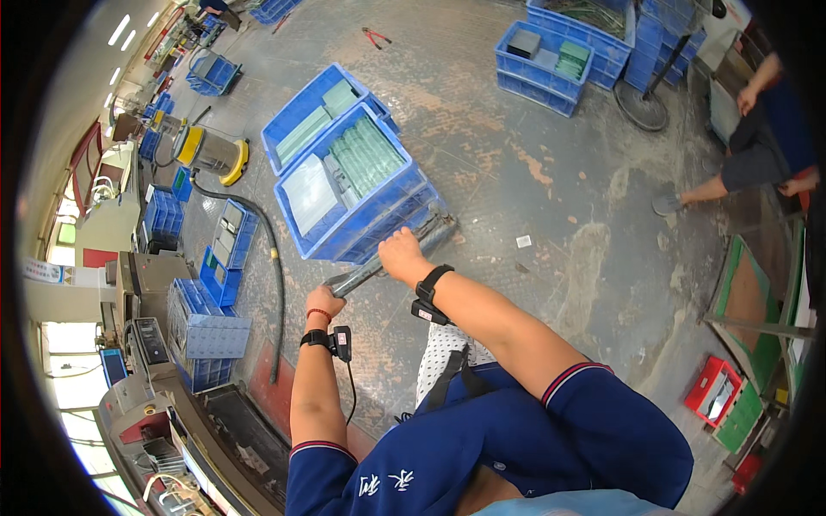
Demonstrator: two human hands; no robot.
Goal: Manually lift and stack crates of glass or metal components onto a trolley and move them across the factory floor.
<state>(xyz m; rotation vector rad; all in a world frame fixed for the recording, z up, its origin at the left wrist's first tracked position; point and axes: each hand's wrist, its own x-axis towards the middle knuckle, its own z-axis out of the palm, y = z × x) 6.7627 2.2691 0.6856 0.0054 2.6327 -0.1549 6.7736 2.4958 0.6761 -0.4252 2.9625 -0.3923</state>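
Observation:
Both my hands grip a thick grey handlebar (372, 272), which runs along the near side of a blue plastic crate. My left hand (324, 301) is closed around its left end. Farther right, my right hand (402, 254) is wrapped over the bar, close to the crate wall. This near crate (413, 199) holds rows of green-edged flat pieces (368, 156) and a stack of pale sheets (308, 196). Just beyond it, a second blue crate (292, 120) contains similar flat pieces. What carries the crates is hidden.
A yellow vacuum cleaner (209, 153) stands left, its black hose (274, 258) trailing over the floor. More blue crates stand left and at the far right (538, 86). Red-handled pliers (375, 37) lie far ahead. Another person's leg (705, 191) reaches in from the right, near racks.

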